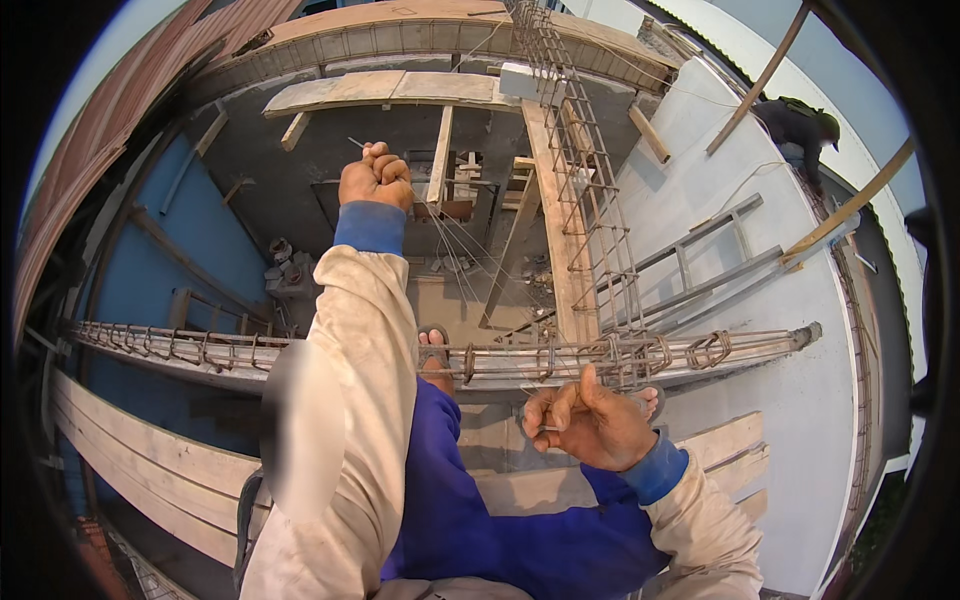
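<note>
My left hand (376,182) is raised ahead of me in a closed fist. Several thin tie wires (460,252) trail from below it, and a short light end sticks out above its fingers. Lower and to the right, my right hand (592,418) has curled fingers and a lifted thumb; a small thin piece shows at its fingertips, too small to make out. Just beyond this hand, a horizontal rebar cage (500,362) lies along a beam and meets a long rebar cage (590,190) running away from me. My sandalled feet are at the near beam.
A long plank (560,225) lies beside the far-running cage. Boards (400,90) span the far side. Planks (150,455) lie at the near left. On the right, a metal frame (690,255) leans at a pale wall (790,330), where another person (797,130) bends over the top. The floor is far below.
</note>
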Demonstrator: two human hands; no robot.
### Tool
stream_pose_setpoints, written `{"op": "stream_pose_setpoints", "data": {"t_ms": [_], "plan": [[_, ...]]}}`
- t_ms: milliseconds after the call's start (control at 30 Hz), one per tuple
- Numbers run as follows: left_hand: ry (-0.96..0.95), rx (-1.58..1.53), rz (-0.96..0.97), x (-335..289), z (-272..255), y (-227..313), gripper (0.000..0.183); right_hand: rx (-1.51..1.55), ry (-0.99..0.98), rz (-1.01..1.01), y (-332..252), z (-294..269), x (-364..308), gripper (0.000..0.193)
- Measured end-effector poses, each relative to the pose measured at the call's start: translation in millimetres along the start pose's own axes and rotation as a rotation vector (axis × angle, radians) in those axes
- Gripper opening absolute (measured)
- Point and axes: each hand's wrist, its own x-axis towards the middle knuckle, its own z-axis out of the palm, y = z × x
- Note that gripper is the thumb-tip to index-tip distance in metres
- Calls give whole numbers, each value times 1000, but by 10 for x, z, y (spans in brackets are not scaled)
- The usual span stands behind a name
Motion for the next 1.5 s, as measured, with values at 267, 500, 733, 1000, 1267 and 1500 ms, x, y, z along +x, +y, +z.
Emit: {"op": "stream_pose_setpoints", "data": {"t_ms": [267,500,733,1000,1267,1500], "plan": [[173,204,-49,-75,-16,-388,28,111,141,-33,522,210,-128,46],[-40,184,-290,-60,-62,-210,21,598,-35,-97,937,163,37,67],[-338,417,-524,-263,8,-301,19,9,-6,197,1104,249,147,35],[-397,630,-204,-662,50,-409,15,-932,292,-105,1052,315,26,30],[-247,856,104,-1234,-576,-918,10,-991,647,-297,1030,118,-58,28],[-47,818,-505,-2341,-1858,-1099,10,-1242,902,-343,1140,-181,-12,26]]}}
